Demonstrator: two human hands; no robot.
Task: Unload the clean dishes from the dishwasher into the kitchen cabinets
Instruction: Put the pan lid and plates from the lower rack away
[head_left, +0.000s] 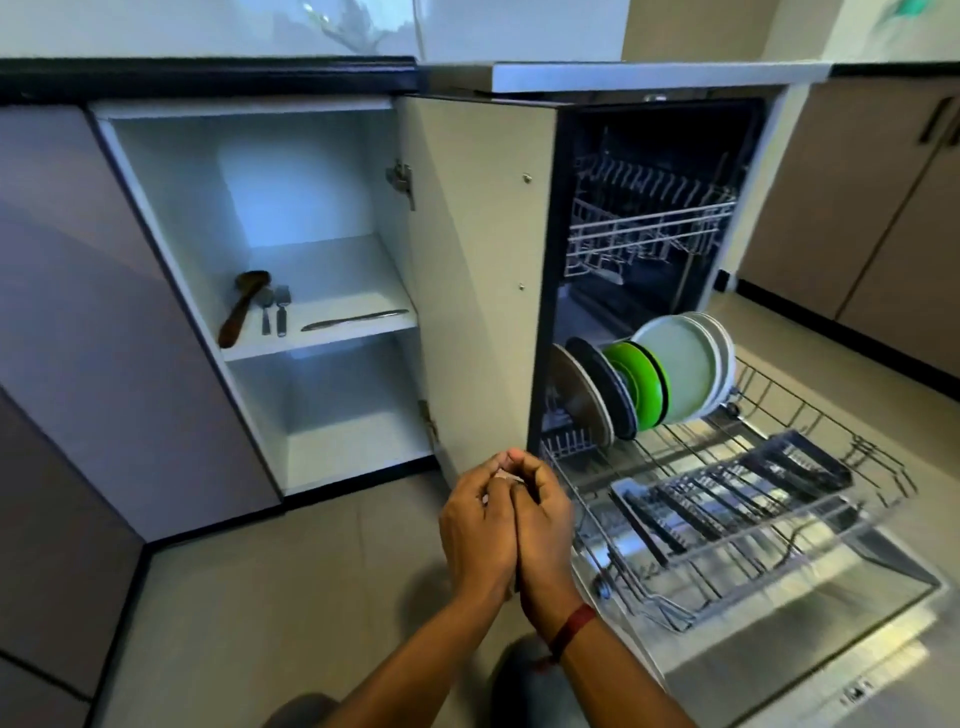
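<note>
Hands come first: our left hand (478, 519) and right hand (544, 525) press together, fingers curled into each other, and we cannot tell whether that grip holds anything. Up and to the right, nearer the right hand, plates (675, 369) stand on edge in the pulled-out lower rack (737, 540), their row running away rightward. The open cabinet door (478, 270) stands between rack and cabinet (171, 218), so we judge each plate must go round it. Farther left, the shelf (363, 291) carries a wooden spoon (240, 312), forks (275, 312) and a knife (353, 320).
</note>
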